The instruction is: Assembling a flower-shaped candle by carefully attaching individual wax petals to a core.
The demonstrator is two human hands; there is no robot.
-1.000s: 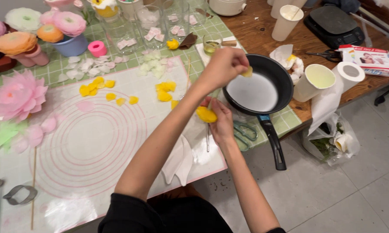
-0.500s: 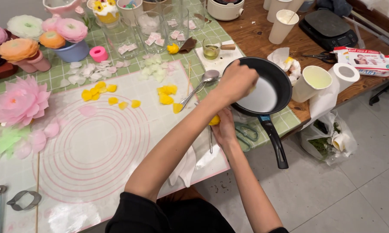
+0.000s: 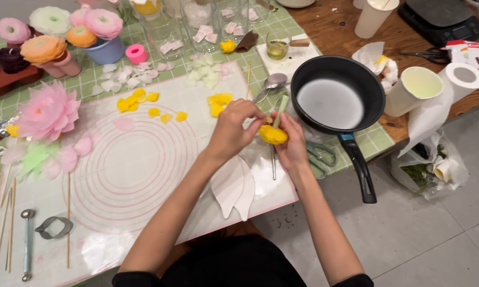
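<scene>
My right hand [image 3: 292, 144] holds a small yellow petal flower [image 3: 273, 134] on a pale green stem [image 3: 281, 104] above the mat's right side. My left hand [image 3: 233, 127] pinches the flower's left side, with fingertips touching the petals. Loose yellow petals [image 3: 219, 103] lie just beyond my hands, and more [image 3: 138, 101] sit further left. A black pan [image 3: 308, 74] holding white liquid stands to the right, its handle pointing toward me. A metal spoon [image 3: 271, 82] lies between the petals and the pan.
A white mat with pink circles [image 3: 133, 165] covers the green checked table. White leaf cutouts [image 3: 234, 183] lie near its front edge. A big pink flower [image 3: 48, 111], finished flowers at back left, glass jars, scissors [image 3: 319, 157], a paper cup [image 3: 415, 87] and a paper roll [image 3: 463, 77] surround it.
My left hand drew back from the pan and came onto the yellow flower. The right hand kept the flower and rose slightly.
</scene>
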